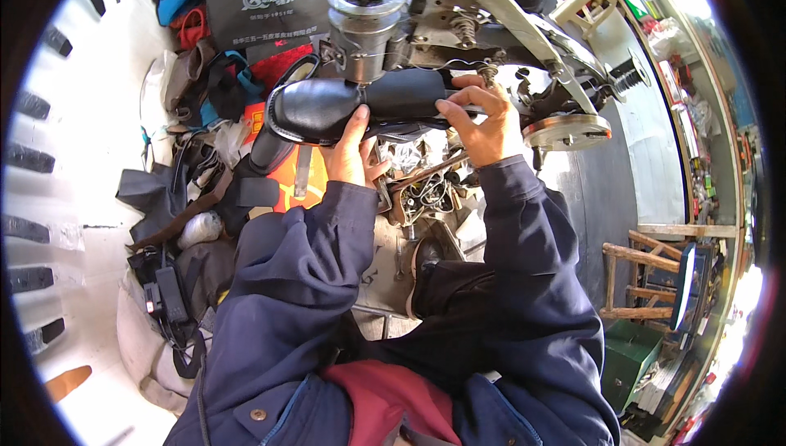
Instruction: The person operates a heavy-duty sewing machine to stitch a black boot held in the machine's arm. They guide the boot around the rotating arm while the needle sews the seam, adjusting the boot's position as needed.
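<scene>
Here we are at the sewing machine [364,49], and the black shoe [315,110] sits right beneath its upright metal head, toe pointing left, the other end to the right. Our left hand [350,155] is on the near side of the shoe, thumb pressed up against the leather just under the needle area; that grip is partly closed on the shoe, its fingers mostly hidden below. Over on the right, our right hand [490,122] works by the back end, thumb and fingers bent close together in a narrow grip, though we cannot tell whether it has hold of the shoe's edge or something thin beside it.

Just right of that hand, we see the machine's round metal wheel [569,131]; on the far side, a coiled spring [464,30]. Below our hands lies a jumble of small metal parts [422,200]. Far left, there's a big dark grey bag [274,8]. To the near right, we spot a wooden stool [643,258] and a green box [632,360].
</scene>
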The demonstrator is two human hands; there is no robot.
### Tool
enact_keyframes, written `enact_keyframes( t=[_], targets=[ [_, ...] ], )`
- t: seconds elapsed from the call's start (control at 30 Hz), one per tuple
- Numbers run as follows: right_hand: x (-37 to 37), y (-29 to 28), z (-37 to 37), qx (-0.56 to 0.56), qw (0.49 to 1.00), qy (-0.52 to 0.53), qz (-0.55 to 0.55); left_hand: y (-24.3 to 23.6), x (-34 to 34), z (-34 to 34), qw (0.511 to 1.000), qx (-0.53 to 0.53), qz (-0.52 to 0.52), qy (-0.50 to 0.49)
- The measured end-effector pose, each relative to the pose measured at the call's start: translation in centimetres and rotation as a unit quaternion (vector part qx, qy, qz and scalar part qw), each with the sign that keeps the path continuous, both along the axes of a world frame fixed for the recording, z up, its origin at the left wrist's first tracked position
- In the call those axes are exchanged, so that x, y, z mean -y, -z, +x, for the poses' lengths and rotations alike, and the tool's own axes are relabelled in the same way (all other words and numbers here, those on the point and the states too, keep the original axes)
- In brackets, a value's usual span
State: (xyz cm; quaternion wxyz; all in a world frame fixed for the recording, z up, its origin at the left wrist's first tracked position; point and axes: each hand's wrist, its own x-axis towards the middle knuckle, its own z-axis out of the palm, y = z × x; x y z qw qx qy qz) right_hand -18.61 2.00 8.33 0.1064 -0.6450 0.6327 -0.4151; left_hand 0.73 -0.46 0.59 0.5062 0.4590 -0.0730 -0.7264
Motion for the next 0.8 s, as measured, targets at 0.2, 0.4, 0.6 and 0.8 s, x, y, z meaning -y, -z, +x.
enact_keyframes(
  t=[0.2, 0.4, 0.6, 0.8],
  targets=[
    [-0.4, 0.0, 1.0, -0.011, 0.999, 0.051, -0.011, -1.0, -0.4, 0.0, 1.0, 0.008, 0.004, 0.028],
    [-0.8, -0.3, 1.5, 0.041, 0.999, 0.033, -0.008, -1.0, -0.5, 0.0, 0.999, -0.017, -0.016, 0.034],
    [-0.9, -0.5, 1.4, 0.071, 0.997, 0.026, 0.03, -0.8, -0.4, -0.1, 0.999, 0.009, -0.02, 0.045],
    [-0.8, -0.2, 1.2, 0.06, 0.994, 0.053, 0.073, -1.1, -0.4, -0.2, 0.999, 0.011, -0.018, 0.044]
  ],
)
